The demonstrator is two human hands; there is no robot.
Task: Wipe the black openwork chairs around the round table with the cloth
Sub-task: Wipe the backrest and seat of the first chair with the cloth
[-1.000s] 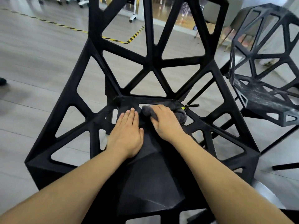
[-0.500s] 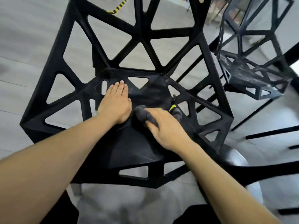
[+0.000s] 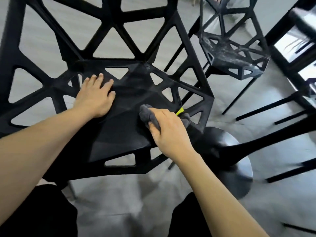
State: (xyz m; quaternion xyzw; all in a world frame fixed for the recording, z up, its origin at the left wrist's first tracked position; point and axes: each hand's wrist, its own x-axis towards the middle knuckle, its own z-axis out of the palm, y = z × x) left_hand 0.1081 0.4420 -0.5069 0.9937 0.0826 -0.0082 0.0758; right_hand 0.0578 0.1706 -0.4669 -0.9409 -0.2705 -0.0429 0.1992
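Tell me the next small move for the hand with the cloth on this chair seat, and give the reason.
Probably sweep the grey cloth up and left across the seat, toward the back. The right hand holds it bunched near the seat's front right corner, while faint pale smears show on the seat's middle. The left hand lies flat on the seat's left, bracing the chair.

L hand (image 3: pixel 95 98) flat on black chair (image 3: pixel 123 134) seat, R hand (image 3: pixel 168 130) w/ bunched grey cloth (image 3: pixel 147 114) near seat's right edge
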